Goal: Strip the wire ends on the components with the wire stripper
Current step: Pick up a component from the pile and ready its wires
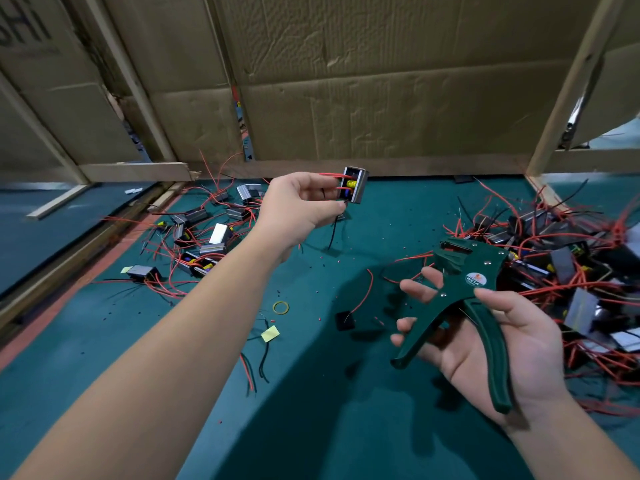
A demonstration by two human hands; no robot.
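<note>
Left hand point(301, 206) pinched a component point(355, 188), right hand point(533, 348) loosely held the wire stripper point(474, 268) — best feed one red wire point(332, 174) straight in.

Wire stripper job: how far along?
Insulation scraps on the mat suggest some stripping is done. In hand: the left hand holds one component, the right hand the wire stripper, not yet touching. Probably left: the tangled heap at right. Whether the smaller left group is finished, I cannot tell.

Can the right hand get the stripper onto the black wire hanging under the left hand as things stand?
Probably yes. The right hand holds the wire stripper with its head pointing toward the black wire, which dangles free below the left hand, and only open mat lies between them.
</note>
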